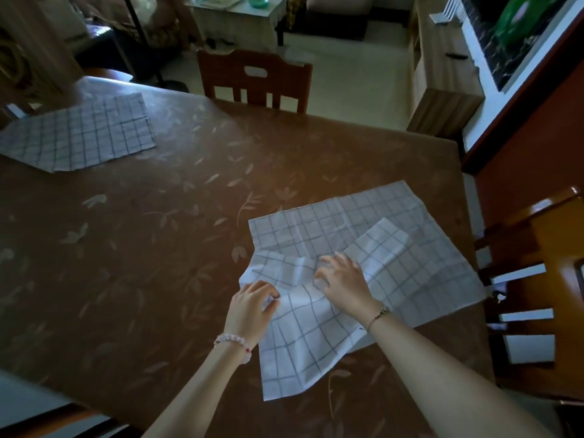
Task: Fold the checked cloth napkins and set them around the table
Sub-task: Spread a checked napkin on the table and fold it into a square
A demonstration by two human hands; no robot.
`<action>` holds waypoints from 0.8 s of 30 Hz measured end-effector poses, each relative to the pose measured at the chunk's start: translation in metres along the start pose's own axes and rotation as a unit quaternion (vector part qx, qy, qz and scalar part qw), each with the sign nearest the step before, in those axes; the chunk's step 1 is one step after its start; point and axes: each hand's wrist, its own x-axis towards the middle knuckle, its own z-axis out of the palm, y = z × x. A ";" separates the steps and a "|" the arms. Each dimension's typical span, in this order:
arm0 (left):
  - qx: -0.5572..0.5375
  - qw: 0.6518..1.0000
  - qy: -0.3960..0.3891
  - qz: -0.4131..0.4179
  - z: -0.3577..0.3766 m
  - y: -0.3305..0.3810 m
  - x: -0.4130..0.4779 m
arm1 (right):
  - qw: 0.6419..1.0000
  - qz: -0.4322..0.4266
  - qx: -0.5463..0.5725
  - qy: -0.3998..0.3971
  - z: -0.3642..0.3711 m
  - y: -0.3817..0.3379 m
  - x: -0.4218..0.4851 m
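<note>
At lower right of the frame, a checked napkin (363,267) is pinched by the left hand (252,306) and right hand (343,279) on the tabletop (142,248); another napkin (79,134) is spread at upper left.

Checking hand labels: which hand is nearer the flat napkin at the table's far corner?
Left hand; the flat napkin lies far beyond it, to its left. Right hand is farther right.

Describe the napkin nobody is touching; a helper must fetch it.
On the brown leaf-patterned table, look to the far left corner, left of the wooden chair. The checked napkin there lies flat and alone, unlike the rumpled one under both hands.
</note>
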 end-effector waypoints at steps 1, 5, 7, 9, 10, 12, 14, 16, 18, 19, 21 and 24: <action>-0.004 1.000 0.007 0.008 -0.002 0.001 -0.001 | 1.000 -0.001 0.000 -0.006 0.001 0.002 -0.001; -0.017 0.999 0.036 0.036 -0.011 0.007 -0.003 | 1.000 -0.014 0.011 0.000 0.003 0.008 -0.011; -0.028 0.998 0.039 0.050 -0.015 0.010 -0.006 | 0.998 -0.037 0.042 0.007 0.001 0.009 -0.018; -0.040 0.996 0.036 0.069 -0.019 0.013 -0.010 | 0.997 -0.064 0.047 -0.016 -0.001 0.007 -0.024; -0.044 0.996 0.033 0.076 -0.021 0.014 -0.012 | 0.996 -0.078 0.040 -0.023 -0.001 0.005 -0.027; -0.041 0.995 0.033 0.088 -0.025 0.017 -0.017 | 0.995 -0.094 0.027 -0.017 0.001 0.001 -0.034; -0.033 0.994 0.041 0.094 -0.027 0.019 -0.023 | 0.995 -0.099 0.030 0.001 0.002 -0.001 -0.042; -0.019 0.994 0.049 0.095 -0.030 0.020 -0.030 | 0.993 -0.105 0.046 0.022 0.004 -0.002 -0.052; 0.006 0.994 0.057 0.093 -0.034 0.021 -0.038 | 0.991 -0.110 0.060 0.050 0.005 -0.001 -0.062; 0.021 0.993 0.066 0.092 -0.036 0.020 -0.042 | 0.991 -0.105 0.065 0.059 0.005 0.000 -0.069; 0.058 0.992 0.078 0.082 -0.039 0.019 -0.052 | 0.991 -0.098 0.062 0.070 0.003 0.000 -0.084; 0.124 0.986 0.080 0.078 -0.043 0.016 -0.068 | 0.986 -0.116 0.052 0.108 0.000 -0.002 -0.109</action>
